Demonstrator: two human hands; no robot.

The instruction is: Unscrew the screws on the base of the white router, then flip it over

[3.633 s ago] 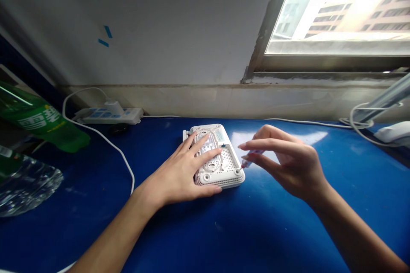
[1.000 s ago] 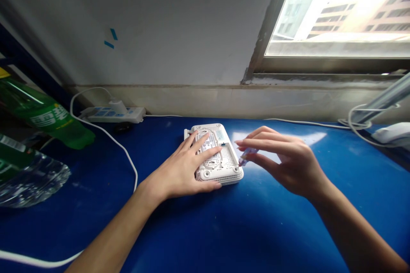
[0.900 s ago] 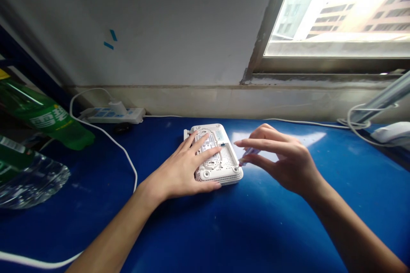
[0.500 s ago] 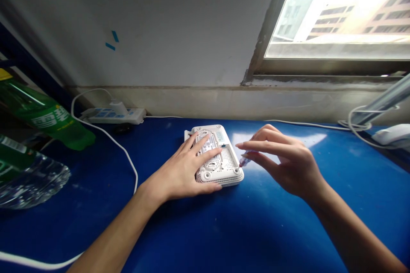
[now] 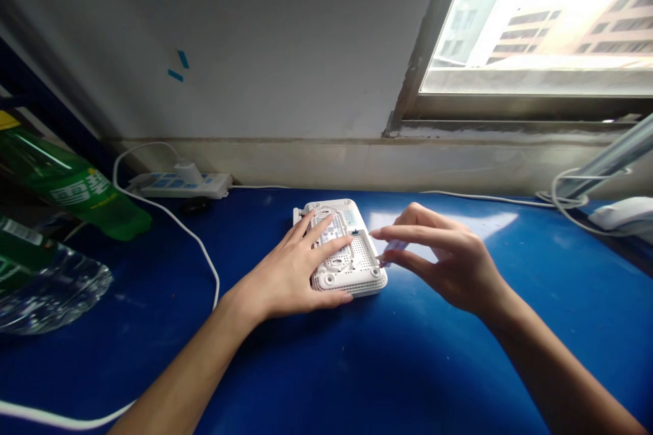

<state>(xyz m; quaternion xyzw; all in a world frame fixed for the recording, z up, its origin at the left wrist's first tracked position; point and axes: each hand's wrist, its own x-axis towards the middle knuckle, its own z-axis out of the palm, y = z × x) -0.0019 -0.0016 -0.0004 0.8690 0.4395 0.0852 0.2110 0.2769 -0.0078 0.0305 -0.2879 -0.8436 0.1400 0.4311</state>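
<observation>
At far left, a green plastic soda bottle [image 5: 71, 190] lies tilted above a clear ribbed plastic bottle [image 5: 56, 289], and a white power strip [image 5: 178, 185] sits by the wall behind the blue-topped bench [image 5: 408, 367]. The left hand [image 5: 283, 265] lies spread, its grip released, pressing on a white perforated plastic router [image 5: 363, 262], which sits upside down mid-bench. The router looks light and stiff, but its smooth casing could slide, so a flat palm across the middle seems the best hold. Just beside its right edge, the right hand [image 5: 446, 255] pinches a slim, pale, translucent stick [image 5: 394, 248] between thumb and fingers.
</observation>
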